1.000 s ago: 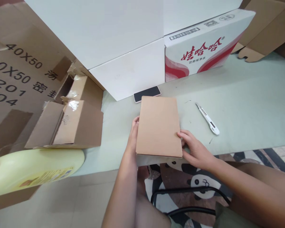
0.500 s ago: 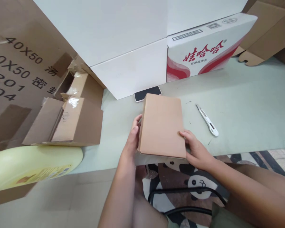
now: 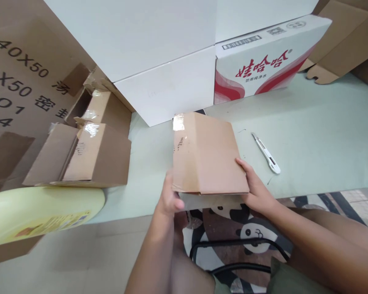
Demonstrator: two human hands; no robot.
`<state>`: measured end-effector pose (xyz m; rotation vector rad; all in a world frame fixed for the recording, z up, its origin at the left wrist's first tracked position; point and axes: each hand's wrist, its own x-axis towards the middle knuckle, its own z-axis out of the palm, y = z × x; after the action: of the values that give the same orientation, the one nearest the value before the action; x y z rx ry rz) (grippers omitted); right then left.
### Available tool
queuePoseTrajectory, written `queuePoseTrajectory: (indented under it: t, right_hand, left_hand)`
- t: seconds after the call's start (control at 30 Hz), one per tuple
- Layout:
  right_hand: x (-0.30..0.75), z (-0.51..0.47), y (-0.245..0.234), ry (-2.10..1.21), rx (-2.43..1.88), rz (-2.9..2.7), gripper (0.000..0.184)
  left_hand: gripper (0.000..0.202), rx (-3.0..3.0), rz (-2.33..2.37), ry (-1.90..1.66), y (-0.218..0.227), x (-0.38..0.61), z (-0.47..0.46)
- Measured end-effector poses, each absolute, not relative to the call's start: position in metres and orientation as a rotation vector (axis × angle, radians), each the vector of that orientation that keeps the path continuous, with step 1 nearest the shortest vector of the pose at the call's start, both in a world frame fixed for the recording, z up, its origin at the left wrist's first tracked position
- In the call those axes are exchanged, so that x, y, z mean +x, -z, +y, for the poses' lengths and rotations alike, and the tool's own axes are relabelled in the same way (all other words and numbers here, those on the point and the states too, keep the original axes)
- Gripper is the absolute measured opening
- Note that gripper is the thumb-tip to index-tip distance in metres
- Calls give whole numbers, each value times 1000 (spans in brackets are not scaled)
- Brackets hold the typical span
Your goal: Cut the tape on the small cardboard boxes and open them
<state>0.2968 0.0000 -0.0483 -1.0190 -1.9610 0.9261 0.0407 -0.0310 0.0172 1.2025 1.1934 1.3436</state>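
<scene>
A small brown cardboard box (image 3: 214,157) is tilted between my hands above the front of the table, its taped side with a printed mark showing on the left. My right hand (image 3: 254,183) grips its right edge, thumb on the top face and the other fingers hidden behind. At the lower left corner, my left hand (image 3: 168,196) holds the box from the side and below, most of its fingers out of sight. To the right a white utility knife (image 3: 266,153) lies on the table with a short blade tip showing. Behind the box, a phone (image 3: 200,111) is mostly covered.
White cartons (image 3: 168,90) and a red-and-white water carton (image 3: 260,73) line the back. Opened brown boxes (image 3: 110,155) stand at left, by a pale yellow jug (image 3: 49,208). A cut brown carton (image 3: 340,45) is at the far right. The green-covered table (image 3: 325,134) ends near my lap.
The box has been rotated so its taped left side shows, and it now covers most of the phone. My left hand has shifted lower on it; my right hand has moved slightly right.
</scene>
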Motion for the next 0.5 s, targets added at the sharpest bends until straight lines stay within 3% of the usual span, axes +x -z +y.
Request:
queuePoseTrajectory:
  t: [0.23, 0.4, 0.5]
  right_hand:
    - [291, 3, 45, -1205, -1067, -1770, 67]
    - [288, 5, 35, -1164, -1088, -1901, 48]
    - [288, 4, 33, -1089, -1036, -1941, 50]
  left_hand:
    - [48, 1298, 1475, -993, -12, 44, -35]
    - [56, 1168, 1457, -1181, -3, 34, -29]
    - [57, 1158, 1471, -1202, -2, 31, -29]
